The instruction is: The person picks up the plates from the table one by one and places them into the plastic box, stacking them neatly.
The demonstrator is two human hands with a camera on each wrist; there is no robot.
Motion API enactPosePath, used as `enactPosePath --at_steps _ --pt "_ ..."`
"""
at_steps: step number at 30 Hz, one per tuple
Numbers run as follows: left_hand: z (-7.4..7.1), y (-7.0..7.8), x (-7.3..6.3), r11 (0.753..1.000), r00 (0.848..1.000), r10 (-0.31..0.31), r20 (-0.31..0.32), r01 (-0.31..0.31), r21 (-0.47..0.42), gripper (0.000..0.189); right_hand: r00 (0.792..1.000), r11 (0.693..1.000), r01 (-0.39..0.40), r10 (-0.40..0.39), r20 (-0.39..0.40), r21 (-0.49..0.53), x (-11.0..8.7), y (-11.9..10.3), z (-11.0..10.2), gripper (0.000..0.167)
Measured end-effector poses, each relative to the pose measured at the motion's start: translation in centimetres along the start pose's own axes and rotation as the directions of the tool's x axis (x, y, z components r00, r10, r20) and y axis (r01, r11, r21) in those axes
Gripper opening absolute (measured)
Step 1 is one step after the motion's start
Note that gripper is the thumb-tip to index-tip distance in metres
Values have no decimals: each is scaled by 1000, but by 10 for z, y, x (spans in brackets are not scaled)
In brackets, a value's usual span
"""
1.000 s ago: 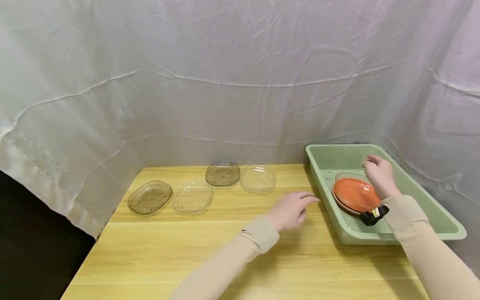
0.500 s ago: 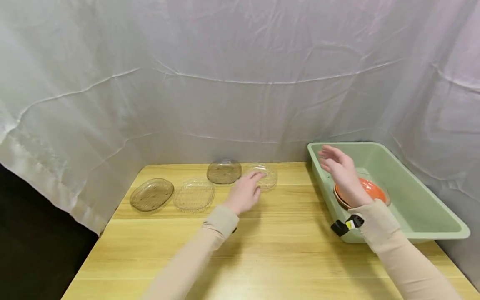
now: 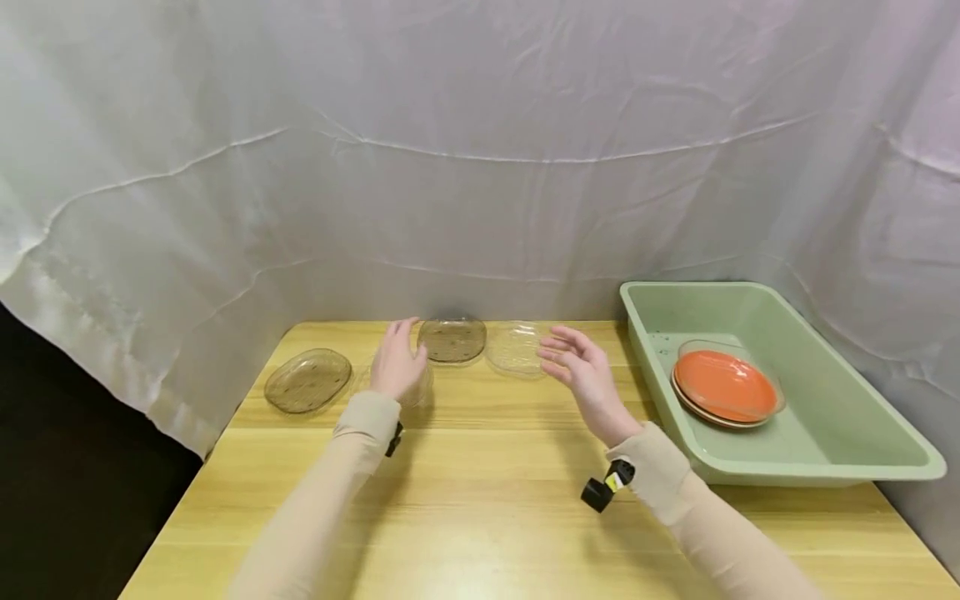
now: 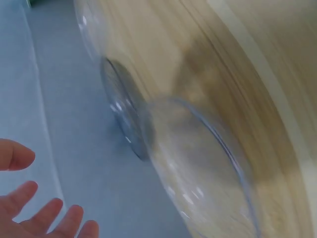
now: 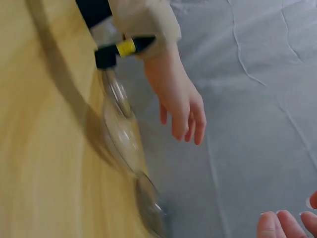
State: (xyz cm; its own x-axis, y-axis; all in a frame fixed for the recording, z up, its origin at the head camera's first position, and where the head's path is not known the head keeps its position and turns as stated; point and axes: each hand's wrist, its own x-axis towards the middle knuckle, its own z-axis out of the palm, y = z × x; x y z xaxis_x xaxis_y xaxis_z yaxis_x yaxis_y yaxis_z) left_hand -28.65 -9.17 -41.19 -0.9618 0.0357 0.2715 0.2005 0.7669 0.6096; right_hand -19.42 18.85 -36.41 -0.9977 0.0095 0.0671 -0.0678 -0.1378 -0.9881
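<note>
My left hand (image 3: 397, 365) hovers with fingers extended over a clear plate (image 3: 422, 392) on the table, hiding much of it. The left wrist view shows that clear plate (image 4: 198, 163) below and beside the fingers, with nothing held. A smoky brown plate (image 3: 307, 381) lies to the left, another smoky plate (image 3: 452, 340) at the back. Nearest my right hand (image 3: 588, 375) is a second clear plate (image 3: 516, 346) by the back edge. That hand is raised in the air, fingers loosely spread and holding nothing; the right wrist view catches its fingertips (image 5: 277, 225) at the lower corner.
A green tub (image 3: 862, 392) stands on the right of the wooden table (image 3: 480, 500). Inside it are stacked plates, with an orange plate (image 3: 723, 385) near the top and a clear plate (image 3: 712, 346) over it. A grey curtain (image 3: 480, 208) hangs along the back.
My left hand has swept left from beside the tub to the front clear plate. My right hand has come out of the tub and moved left over the table. The plates stay put.
</note>
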Motion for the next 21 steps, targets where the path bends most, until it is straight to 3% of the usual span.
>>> enactPosePath --at_steps 7,12,16,21 --pt "-18 -40 13 992 990 -121 68 119 34 60 988 971 -150 152 3 184 7 24 24 46" --pt "-20 -63 14 987 981 -151 119 145 64 63 967 914 -251 248 52 318 9 42 37 53" --pt "-20 -74 11 984 971 -175 163 164 75 65 953 864 -299 293 79 405 10 54 45 59" --pt "-22 -78 7 975 957 -206 206 182 130 69 944 841 -324 316 92 433 9 61 53 62"
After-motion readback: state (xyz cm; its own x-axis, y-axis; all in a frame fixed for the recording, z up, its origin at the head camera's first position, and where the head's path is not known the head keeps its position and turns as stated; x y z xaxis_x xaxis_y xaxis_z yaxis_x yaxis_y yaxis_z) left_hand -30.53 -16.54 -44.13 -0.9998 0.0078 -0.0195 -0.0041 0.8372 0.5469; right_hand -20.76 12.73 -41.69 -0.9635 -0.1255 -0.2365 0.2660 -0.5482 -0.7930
